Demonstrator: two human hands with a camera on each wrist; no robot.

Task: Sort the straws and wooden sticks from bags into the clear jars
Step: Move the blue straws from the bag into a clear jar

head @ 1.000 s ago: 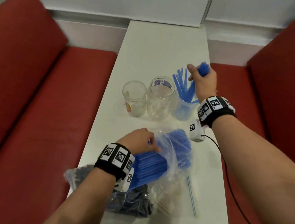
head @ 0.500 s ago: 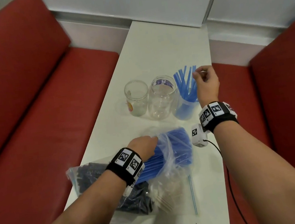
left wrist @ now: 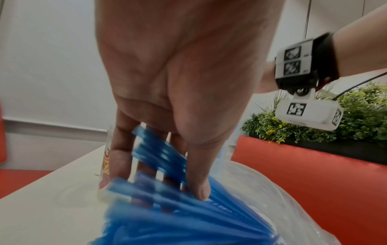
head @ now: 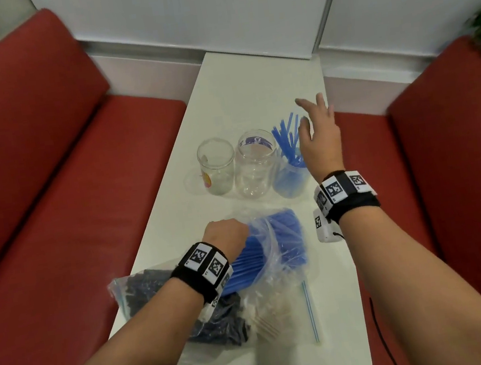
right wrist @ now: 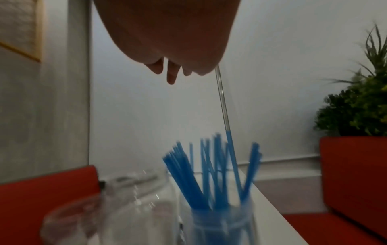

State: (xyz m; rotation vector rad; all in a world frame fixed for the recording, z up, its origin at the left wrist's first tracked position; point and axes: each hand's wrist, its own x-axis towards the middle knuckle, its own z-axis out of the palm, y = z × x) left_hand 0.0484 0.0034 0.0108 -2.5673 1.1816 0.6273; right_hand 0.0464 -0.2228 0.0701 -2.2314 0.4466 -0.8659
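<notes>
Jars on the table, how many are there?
3, in a row across the table: the left jar, the middle jar, and the right jar holding blue straws.

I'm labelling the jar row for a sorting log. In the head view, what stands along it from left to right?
small clear jar → wide clear jar → jar of blue straws → right hand, open above that jar.
</notes>
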